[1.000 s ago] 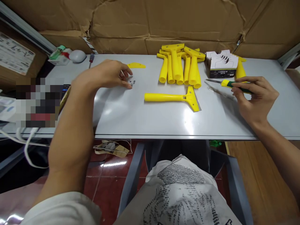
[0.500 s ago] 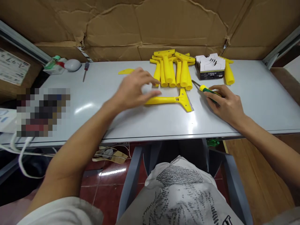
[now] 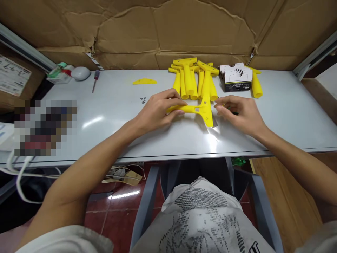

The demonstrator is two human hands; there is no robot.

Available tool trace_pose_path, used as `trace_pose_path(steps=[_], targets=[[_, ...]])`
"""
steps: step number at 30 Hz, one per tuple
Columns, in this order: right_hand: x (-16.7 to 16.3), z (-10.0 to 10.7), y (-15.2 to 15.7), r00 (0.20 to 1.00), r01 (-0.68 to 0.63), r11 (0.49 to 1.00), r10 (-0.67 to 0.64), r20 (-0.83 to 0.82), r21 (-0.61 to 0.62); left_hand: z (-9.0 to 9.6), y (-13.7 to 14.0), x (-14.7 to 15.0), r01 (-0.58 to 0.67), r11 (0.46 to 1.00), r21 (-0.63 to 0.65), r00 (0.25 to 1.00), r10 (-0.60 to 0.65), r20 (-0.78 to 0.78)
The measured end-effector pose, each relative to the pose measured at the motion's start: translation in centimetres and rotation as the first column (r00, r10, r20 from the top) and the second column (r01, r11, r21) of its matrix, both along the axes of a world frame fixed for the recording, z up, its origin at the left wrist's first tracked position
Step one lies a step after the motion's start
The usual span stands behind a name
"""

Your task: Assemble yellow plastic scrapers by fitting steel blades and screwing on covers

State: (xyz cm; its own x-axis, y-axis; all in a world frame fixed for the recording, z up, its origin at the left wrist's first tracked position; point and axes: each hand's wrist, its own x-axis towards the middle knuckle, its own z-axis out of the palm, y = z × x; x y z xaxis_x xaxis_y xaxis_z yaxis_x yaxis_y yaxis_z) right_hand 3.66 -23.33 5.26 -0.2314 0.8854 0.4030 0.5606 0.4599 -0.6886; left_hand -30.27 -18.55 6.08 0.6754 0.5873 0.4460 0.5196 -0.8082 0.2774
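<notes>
Scraper in hand: solid yellow, grey blade
Scraper pile: all yellow
Curved plate: yellow
Screws: silver
Box: white top, black front, thin yellow stripe, white lettering
Tabletop: pale grey, glossy highlights
Cardboard: brown
Shirt: off-white, black text-like print
Floor tiles: dark red, pale joints

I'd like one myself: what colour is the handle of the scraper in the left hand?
The handle is yellow, best seen in the head view.
</notes>
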Motion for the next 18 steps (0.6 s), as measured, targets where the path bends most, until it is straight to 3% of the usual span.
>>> trace_pose_path(steps=[1,3,8,13,16,18], targets=[[-0.8,0.2,0.4,0.995,-0.037,0.989,0.024,-0.095,-0.141,0.0,0.0,0.0,0.006,1.000,0.016,1.000,-0.006,0.025],[-2.2,0.5,1.3,0.961,-0.124,0.945,0.038,-0.275,-0.302,0.0,0.0,0.0,0.019,0.998,0.055,0.997,-0.023,0.070],[-3.9,1.0,2.3,0.880,-0.207,0.906,0.007,-0.475,-0.368,-0.2,0.3,-0.5,-0.008,0.992,0.127,0.996,-0.004,0.094],[-4.7,0.4,2.8,0.926,-0.131,0.953,0.019,-0.376,-0.274,0.0,0.3,-0.6,-0.026,0.996,0.089,0.998,0.021,0.051],[-5.2,-0.1,2.8,0.977,0.010,0.996,-0.028,-0.213,-0.086,0.3,0.0,-0.6,0.009,0.995,0.096,0.998,-0.015,0.068],[-5.3,-0.1,2.7,0.986,0.104,0.993,-0.096,-0.137,0.055,0.4,-0.1,-0.6,0.006,0.995,0.095,0.997,-0.013,0.070]])
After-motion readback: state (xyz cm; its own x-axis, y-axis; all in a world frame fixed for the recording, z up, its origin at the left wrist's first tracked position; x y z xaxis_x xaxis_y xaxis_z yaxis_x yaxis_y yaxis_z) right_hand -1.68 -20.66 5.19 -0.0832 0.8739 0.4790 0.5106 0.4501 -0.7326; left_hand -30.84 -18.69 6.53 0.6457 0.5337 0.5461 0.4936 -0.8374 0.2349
